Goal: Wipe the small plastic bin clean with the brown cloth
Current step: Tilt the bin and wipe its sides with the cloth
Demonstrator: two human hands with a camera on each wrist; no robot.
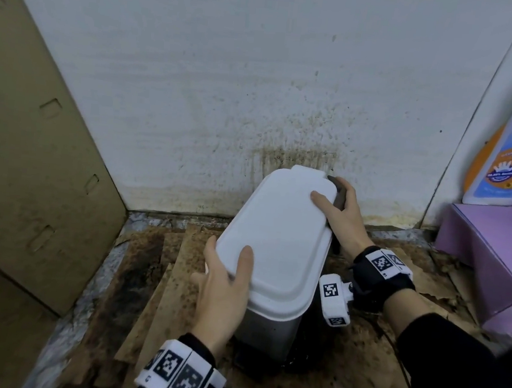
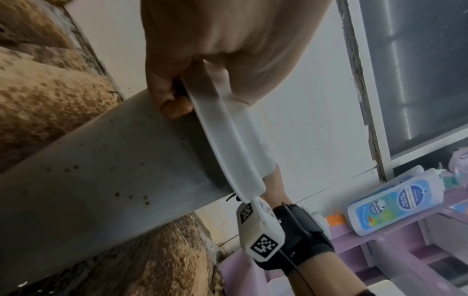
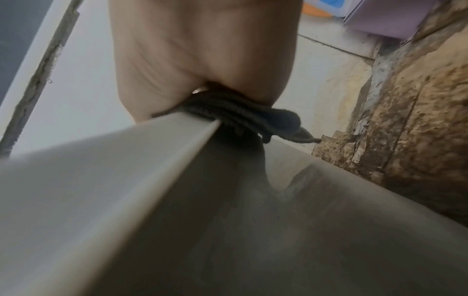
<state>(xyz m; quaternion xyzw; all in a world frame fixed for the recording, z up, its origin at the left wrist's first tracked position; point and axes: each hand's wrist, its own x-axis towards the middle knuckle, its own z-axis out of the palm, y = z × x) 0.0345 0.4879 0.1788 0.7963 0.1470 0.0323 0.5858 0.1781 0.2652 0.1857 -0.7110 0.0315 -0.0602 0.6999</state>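
Note:
A small grey plastic bin (image 1: 266,329) with a white lid (image 1: 278,236) stands on stained cardboard against the wall. My left hand (image 1: 224,281) grips the lid's near-left rim (image 2: 228,140), thumb on top and fingers curled under the edge. My right hand (image 1: 340,211) holds the bunched brown cloth (image 1: 339,195) against the bin's far-right side just below the lid, thumb lying on the lid. In the right wrist view the dark cloth (image 3: 243,114) is wedged between palm and bin wall (image 3: 329,230). Brown specks dot the bin's left wall (image 2: 101,170).
A cardboard panel (image 1: 33,156) leans at the left. The white wall (image 1: 259,84) behind the bin is spattered brown. A purple shelf unit (image 1: 487,247) with a soap bottle (image 1: 509,149) stands at the right. Soiled cardboard sheets (image 1: 153,277) cover the floor.

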